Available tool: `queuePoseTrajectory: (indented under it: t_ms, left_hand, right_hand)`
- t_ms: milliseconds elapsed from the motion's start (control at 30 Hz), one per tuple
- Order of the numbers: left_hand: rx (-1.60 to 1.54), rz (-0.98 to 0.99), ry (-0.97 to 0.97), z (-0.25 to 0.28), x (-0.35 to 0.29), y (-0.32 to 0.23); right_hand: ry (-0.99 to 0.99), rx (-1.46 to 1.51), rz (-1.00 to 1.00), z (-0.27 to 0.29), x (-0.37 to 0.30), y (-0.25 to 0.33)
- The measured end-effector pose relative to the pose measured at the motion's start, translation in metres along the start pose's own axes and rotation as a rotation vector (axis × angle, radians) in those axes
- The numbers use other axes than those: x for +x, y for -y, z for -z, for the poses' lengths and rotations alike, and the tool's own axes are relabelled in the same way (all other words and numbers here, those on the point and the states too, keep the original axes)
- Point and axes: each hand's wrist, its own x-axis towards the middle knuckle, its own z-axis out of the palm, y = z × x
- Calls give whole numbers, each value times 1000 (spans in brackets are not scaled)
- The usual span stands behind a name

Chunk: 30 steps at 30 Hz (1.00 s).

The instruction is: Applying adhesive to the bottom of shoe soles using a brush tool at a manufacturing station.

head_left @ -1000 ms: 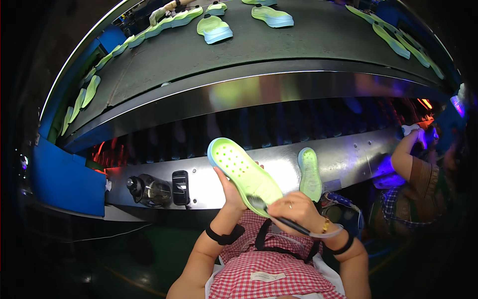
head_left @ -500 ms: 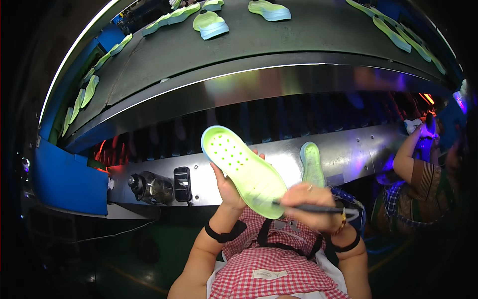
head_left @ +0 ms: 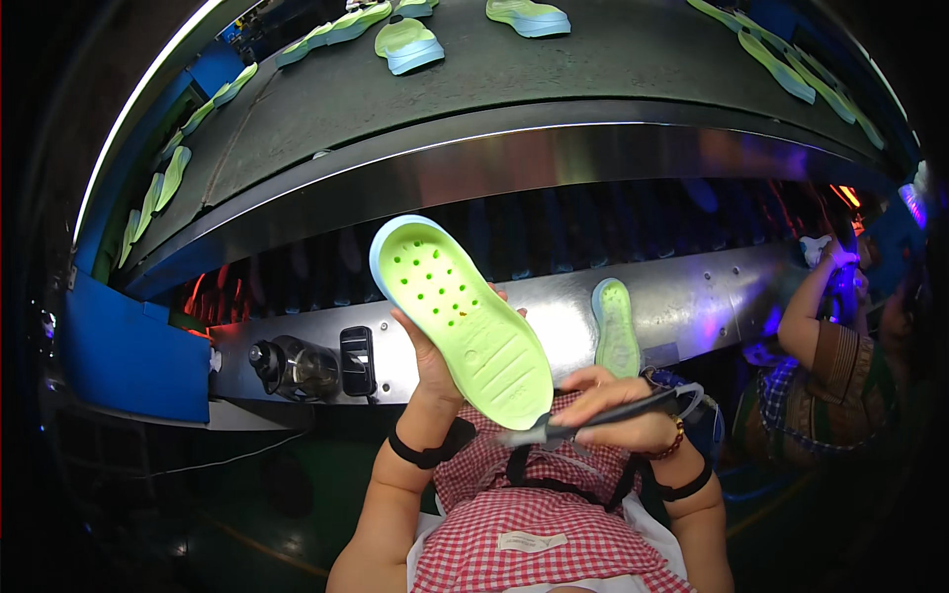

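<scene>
Left hand [head_left: 430, 364] grips a pale green shoe sole [head_left: 479, 331] from beneath, thumb along its left edge and fingertips showing past its right edge. The sole is held up over the near side of the metal ledge [head_left: 687, 306], slanting from far left to near right, its light blue rim at the far end; small holes dot the far half and shallow grooves cross the near half. Right hand [head_left: 628, 420] is closed around the dark handle of a brush [head_left: 539, 432], whose blurred bristles point left just beside the near end of the sole; whether they touch it cannot be told. A second green sole [head_left: 615, 321] lies on the ledge, to the right of the held one. Farther left on the ledge stand a dark-lidded bottle [head_left: 301, 366] and, just right of it, a black rectangular holder [head_left: 357, 361]. On the far side, more soles [head_left: 408, 47] rest on a dark conveyor belt [head_left: 494, 79]
</scene>
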Motion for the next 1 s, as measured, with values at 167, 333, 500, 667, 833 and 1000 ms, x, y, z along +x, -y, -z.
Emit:
queuePoseTrajectory:
  t_ms: [167,333,500,667,833,1000]
  left_hand:
    - [159,52,-96,-28,-6,-1]
    - [93,40,-121,-24,-29,21]
    - [-20,7,-165,-20,-20,20]
    - [-46,17,-123,-7,-17,16]
    - [-12,-2,-92,-10,-15,12]
    - [75,37,-144,-8,-12,4]
  right_hand:
    - [-252,795,-144,-14,6,-11]
    - [-372,563,-228,-37,7,-10]
    - [-259,24,99,-26,13,4]
    - [-119,-183,155,-26,21,16]
    - [-101,-240,160,-7,29,18]
    - [-6,-262,222,-5,27,22]
